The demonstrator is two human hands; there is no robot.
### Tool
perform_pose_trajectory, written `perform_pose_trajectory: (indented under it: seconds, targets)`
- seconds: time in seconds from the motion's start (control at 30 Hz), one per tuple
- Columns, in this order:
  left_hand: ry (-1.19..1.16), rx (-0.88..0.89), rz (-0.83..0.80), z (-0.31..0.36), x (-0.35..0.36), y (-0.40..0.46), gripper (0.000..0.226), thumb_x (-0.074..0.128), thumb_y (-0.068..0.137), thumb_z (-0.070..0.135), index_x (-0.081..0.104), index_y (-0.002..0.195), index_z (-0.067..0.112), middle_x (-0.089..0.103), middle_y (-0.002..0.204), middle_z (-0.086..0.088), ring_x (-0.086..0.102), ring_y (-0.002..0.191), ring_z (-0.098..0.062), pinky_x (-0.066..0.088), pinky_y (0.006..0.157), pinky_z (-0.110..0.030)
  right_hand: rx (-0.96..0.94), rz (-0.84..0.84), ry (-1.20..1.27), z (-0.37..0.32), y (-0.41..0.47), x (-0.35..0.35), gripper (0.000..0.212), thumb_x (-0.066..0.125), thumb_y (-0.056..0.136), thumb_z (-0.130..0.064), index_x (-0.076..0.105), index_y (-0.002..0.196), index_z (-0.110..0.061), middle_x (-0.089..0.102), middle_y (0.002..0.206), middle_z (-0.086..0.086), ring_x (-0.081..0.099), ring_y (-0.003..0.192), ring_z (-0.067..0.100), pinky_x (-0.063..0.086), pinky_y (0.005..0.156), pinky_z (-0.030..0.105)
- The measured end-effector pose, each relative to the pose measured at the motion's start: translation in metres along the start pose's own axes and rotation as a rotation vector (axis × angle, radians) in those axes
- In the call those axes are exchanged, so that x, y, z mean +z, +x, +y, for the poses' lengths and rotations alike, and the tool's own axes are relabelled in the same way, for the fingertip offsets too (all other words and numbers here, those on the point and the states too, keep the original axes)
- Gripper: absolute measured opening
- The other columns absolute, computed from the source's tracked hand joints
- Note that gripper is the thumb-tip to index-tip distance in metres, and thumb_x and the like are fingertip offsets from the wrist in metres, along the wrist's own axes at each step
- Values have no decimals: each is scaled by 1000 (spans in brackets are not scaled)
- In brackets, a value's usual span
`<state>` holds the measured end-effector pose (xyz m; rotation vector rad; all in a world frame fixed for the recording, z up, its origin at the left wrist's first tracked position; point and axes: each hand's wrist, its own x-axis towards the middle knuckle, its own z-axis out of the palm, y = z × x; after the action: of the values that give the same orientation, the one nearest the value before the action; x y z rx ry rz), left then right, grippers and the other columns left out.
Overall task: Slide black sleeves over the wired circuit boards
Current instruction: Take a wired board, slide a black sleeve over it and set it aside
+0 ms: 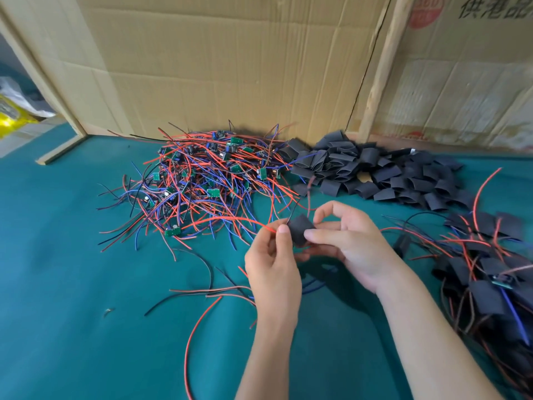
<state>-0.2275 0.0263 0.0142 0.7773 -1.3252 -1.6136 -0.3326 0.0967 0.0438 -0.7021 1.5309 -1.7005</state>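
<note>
Both hands work over the green counter (72, 255), meeting at one black sleeve (300, 230). Left hand (272, 269): thumb and fingers pinch at the sleeve's left edge, where a red wire (230, 219) comes out toward the heap of bare boards. Right hand (346, 243): forefinger and thumb grip the sleeve's right side, other fingers curled loosely above it. Board itself not visible; judged to be already inside the sleeve or just entering it, cannot tell how far.

Positions, taken from the held sleeve:
- heap of unsleeved boards (207, 180) with red, blue and black leads, behind and to the left
- pile of empty sleeves (375, 174), behind and to the right, against the cardboard wall (230, 67)
- finished sleeved boards (490, 284), to the right, near the counter's edge
- loose wires (202, 293), in front and to the left

Step in hand, as judged: seating the sleeve over the board. To do it well:
- keep the sleeve mouth squeezed open, not flat
- hold the leads taut and straight with the left hand so they guide the board in
- push evenly so corners do not snag
- stop when the board is fully covered, leads out of one end
- keep the trailing red wire out of the heap, or it may drag other boards along
</note>
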Motion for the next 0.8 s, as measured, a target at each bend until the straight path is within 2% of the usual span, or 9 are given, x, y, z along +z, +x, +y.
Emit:
perform_pose_trajectory:
  seconds: [0.1,0.2,0.3,0.4,0.53,0.57,0.67,0.73,0.8]
  targets:
    - [-9,7,15,0,0,0,21,47,105,8,66,96,5,75,90,-3,74,83,-16,57,59,-27,-9,128,-1,-1,1,-8,26,68,89,6,58,104,-11,78,88,16,73,73,25,57,58,28]
    - [-11,-11,32,0,0,2,21,42,107,9,57,92,10,71,85,-5,73,71,-18,50,51,-21,-25,395,27,1,5,-18,23,68,88,6,68,100,-13,74,74,5,67,59,16,49,49,21]
    - [-72,-73,24,2,-1,2,22,38,107,9,49,89,13,62,68,2,60,52,-15,43,46,-20,-58,686,90,3,8,-27,23,64,89,6,68,91,-16,72,63,-4,67,56,10,47,47,19]
    - [-126,-141,9,8,-3,3,22,39,106,15,43,84,15,56,60,2,48,43,-17,37,43,-22,-110,815,81,4,9,-30,23,60,90,6,65,90,-17,72,69,0,71,60,11,51,49,20]
    - [4,-84,-73,11,-6,0,43,32,109,35,45,69,25,47,53,-5,37,36,-18,31,39,-21,-67,731,107,2,9,-37,12,61,90,4,62,94,-7,75,87,18,71,62,15,54,53,24]
    - [39,-56,-116,11,-7,-1,45,30,110,38,46,71,24,46,51,-5,36,36,-18,30,38,-21,-71,717,-22,3,8,-38,12,65,87,1,64,89,-11,77,84,14,71,63,15,55,56,27]
    - [122,-23,-260,9,-8,-3,45,30,109,43,54,84,15,52,48,-5,43,35,-20,33,38,-20,-115,666,-680,7,5,-31,13,76,74,-12,68,73,-23,74,68,-8,66,65,7,51,64,27]
    - [181,7,-326,8,-7,-4,48,33,106,48,60,86,14,64,55,-6,56,44,-21,44,44,-25,-120,525,-861,9,3,-21,15,79,68,-13,67,70,-23,74,72,-9,66,70,12,52,66,29]
    - [274,48,-343,6,-6,-3,51,35,100,54,66,80,19,71,65,0,62,58,-17,54,61,-37,-100,411,-914,11,4,-16,17,82,68,-16,67,69,-23,75,84,-9,64,78,16,53,74,33]
